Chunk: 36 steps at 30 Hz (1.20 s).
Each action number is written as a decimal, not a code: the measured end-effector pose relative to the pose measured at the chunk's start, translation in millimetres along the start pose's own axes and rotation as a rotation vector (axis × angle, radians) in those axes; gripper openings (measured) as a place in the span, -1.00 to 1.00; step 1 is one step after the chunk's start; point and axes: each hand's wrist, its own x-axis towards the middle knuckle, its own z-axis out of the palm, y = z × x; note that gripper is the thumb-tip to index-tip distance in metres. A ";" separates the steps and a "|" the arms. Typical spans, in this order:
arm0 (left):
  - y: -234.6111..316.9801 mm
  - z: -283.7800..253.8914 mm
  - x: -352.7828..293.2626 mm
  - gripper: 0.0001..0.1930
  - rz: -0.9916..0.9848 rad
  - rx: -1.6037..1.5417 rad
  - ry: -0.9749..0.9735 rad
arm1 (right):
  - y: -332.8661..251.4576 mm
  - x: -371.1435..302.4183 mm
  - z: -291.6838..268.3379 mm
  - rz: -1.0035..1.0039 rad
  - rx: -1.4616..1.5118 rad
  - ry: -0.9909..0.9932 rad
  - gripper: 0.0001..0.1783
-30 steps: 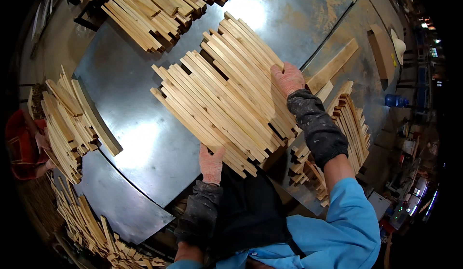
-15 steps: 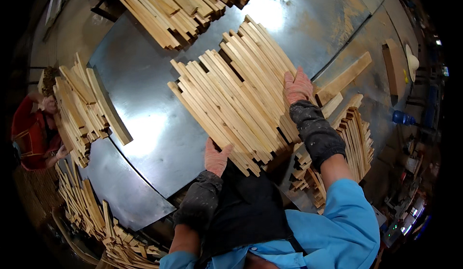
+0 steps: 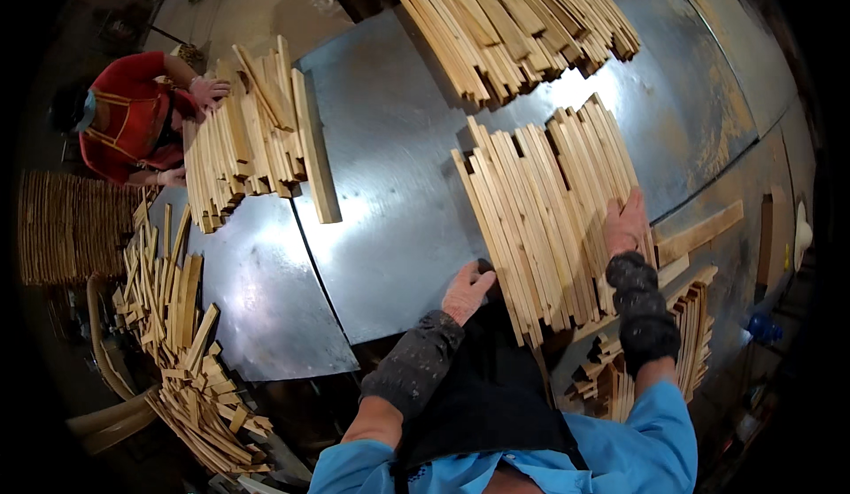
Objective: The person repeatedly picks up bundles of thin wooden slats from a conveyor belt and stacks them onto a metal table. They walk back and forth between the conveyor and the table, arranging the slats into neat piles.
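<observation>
A row of pale wooden strips (image 3: 549, 219) lies side by side on the metal tabletop in front of me, their ends uneven. My right hand (image 3: 626, 224), in a pinkish glove, rests along the right side of the row with fingers stretched out. Left of the row, by the near table edge, is my left hand (image 3: 467, 293), also gloved. Its thumb and fingers are apart, close to the outermost strip. A small dark patch shows at its fingertips; I cannot make out what it is.
Another strip stack (image 3: 522, 34) lies across the table. At the left, a co-worker in red (image 3: 133, 118) handles a strip pile (image 3: 248, 131). Loose offcuts (image 3: 195, 361) heap at lower left. A board (image 3: 699, 233) and stacked strips (image 3: 691, 335) are on my right.
My view has swung left, so the scene sits further right. My left hand has come away from the row's left edge. The right hand stays on the strips.
</observation>
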 end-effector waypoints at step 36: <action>314.4 -127.1 231.1 -0.39 0.199 0.685 0.114 | -293.8 208.1 96.5 -0.241 0.199 -0.058 -0.34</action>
